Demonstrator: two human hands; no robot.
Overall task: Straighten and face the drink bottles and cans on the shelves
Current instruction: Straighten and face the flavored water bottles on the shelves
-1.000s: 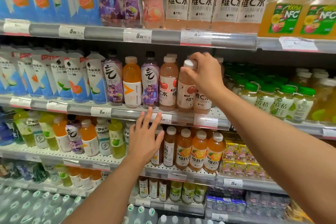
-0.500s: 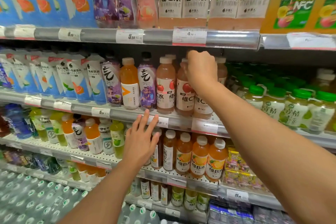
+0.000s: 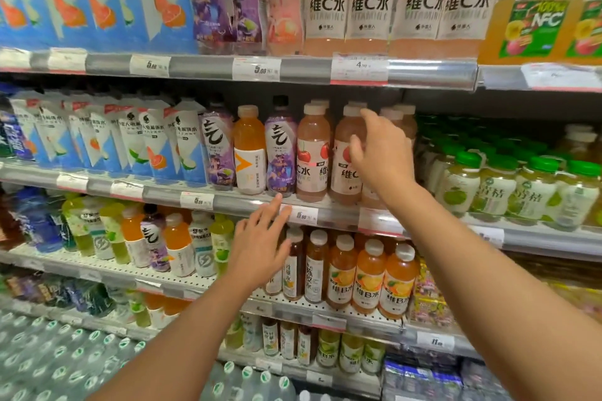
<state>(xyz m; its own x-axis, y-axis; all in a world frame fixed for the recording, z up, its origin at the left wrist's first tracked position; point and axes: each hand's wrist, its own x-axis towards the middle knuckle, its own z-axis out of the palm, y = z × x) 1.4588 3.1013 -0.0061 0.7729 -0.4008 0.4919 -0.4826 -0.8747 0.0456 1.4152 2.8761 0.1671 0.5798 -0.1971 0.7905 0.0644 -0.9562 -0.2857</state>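
Risk sits mid-shelf: the left hand (image 3: 257, 251), fingers spread and holding nothing, hovers at the grey metal shelf rail (image 3: 228, 202) below the purple-labelled bottle (image 3: 280, 153). Right of it, the right hand (image 3: 381, 156), fingers loosely open, touches the pale pink cherry-label plastic bottle (image 3: 347, 159) in the front row. A careless nudge could topple it into its crowded pink neighbour (image 3: 312, 156); green-capped bottles (image 3: 488, 185) hem the far right.

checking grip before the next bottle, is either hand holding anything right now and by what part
Nothing is held. The right hand is open in front of the cherry vitamin C bottle; the left hand is open below the shelf edge.
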